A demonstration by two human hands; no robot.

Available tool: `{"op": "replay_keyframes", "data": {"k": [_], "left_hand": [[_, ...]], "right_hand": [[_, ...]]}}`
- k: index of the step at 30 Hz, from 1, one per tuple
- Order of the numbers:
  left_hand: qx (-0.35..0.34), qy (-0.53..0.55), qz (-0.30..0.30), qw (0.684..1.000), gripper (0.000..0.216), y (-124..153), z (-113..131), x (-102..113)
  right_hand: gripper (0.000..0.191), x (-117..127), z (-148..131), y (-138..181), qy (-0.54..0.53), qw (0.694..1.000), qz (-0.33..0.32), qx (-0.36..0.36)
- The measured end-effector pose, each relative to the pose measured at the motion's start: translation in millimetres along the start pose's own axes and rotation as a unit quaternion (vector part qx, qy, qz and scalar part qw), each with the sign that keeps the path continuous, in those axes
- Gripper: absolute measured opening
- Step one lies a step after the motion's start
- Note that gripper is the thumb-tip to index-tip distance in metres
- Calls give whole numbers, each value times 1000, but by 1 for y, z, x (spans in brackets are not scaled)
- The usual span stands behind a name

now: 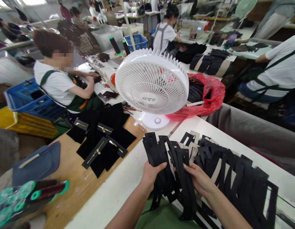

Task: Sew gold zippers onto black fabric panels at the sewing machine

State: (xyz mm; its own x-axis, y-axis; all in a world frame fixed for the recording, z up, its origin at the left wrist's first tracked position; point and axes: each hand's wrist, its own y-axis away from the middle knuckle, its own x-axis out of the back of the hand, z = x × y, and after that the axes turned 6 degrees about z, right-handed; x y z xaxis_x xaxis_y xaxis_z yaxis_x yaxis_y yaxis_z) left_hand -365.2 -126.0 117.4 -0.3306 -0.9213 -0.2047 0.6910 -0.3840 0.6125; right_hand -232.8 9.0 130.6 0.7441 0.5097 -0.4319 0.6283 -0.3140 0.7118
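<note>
My left hand (pixel 151 174) is closed around a bundle of long black strips (pixel 159 156), with the thumb pressed across the top. Close beside it, my right hand (pixel 200 179) grips a second bundle of black strips (pixel 186 194), its thumb lying on their upper face. Small holes show near the ends of the strips. Both bundles are held over the front of the white table (pixel 109 194), above my green apron (pixel 161 216). To the right lies a spread pile of similar black slotted pieces (pixel 242 178), some showing beige backs. My fingers under the strips are mostly hidden.
A white fan (pixel 152 86) stands ahead, with a red plastic bag (pixel 209 92) behind it. Black fabric pieces with zippers (pixel 97 152) lie on the wooden table at left, near thread spools (pixel 49 190). A co-worker (pixel 59 73) sits at a sewing machine.
</note>
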Motion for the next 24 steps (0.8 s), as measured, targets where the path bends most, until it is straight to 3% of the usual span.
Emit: {"op": "replay_keyframes", "data": {"k": [7,15,21,24], "left_hand": [[-34,5,24,999,54,-4,-9,-18],[31,31,-72,996,47,8,-6,-14],[-8,10,-6,1000,50,1,-9,-18],[1,2,-2,1000,47,0,-9,-22]], "right_hand": [[24,-1,8,-3,5,1000,10,-28],[25,8,8,-2,-11,999,50,-4],[29,6,9,3,-6,998,59,10],[29,11,2,10,-2,996,81,38]]}}
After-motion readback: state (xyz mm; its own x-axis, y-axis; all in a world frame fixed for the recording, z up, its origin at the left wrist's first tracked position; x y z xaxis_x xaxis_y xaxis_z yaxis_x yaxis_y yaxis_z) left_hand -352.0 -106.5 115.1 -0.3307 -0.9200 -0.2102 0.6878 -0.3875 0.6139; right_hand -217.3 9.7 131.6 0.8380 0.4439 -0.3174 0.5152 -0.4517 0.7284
